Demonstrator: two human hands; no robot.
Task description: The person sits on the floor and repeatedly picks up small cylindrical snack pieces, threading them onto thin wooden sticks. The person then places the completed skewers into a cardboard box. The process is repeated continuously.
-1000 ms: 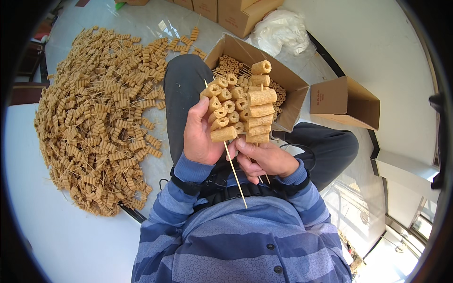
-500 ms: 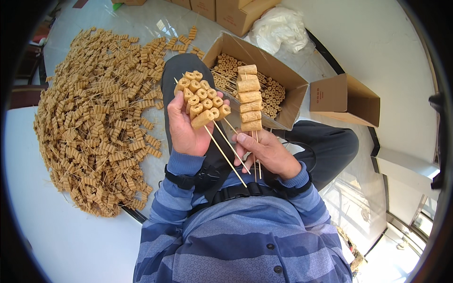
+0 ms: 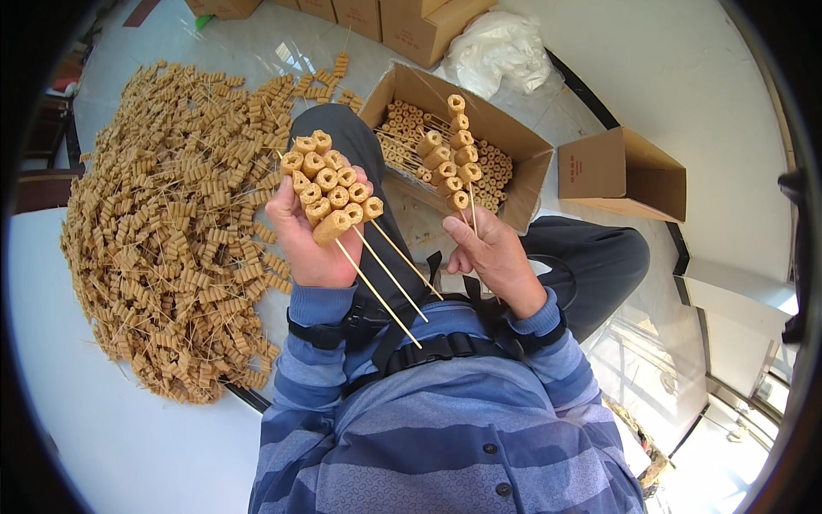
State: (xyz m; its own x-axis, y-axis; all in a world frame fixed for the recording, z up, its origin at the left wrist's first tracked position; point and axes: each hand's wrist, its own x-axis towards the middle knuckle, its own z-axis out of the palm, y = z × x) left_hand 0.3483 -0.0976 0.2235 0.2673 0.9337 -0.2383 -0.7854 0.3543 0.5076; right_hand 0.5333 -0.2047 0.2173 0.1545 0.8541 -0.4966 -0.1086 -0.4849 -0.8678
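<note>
Though skewers (image 3: 340,197) part-hide L hand (image 3: 315,255), it & R hand (image 3: 498,261) each grip some, L qty unclear

Blue-striped shirt (image 3: 411,428), golden-brown rolls (image 3: 326,184), trousers (image 3: 591,265) seemingly black.

A white wall (image 3: 668,81) borders the glossy floor (image 3: 240,47).
</note>
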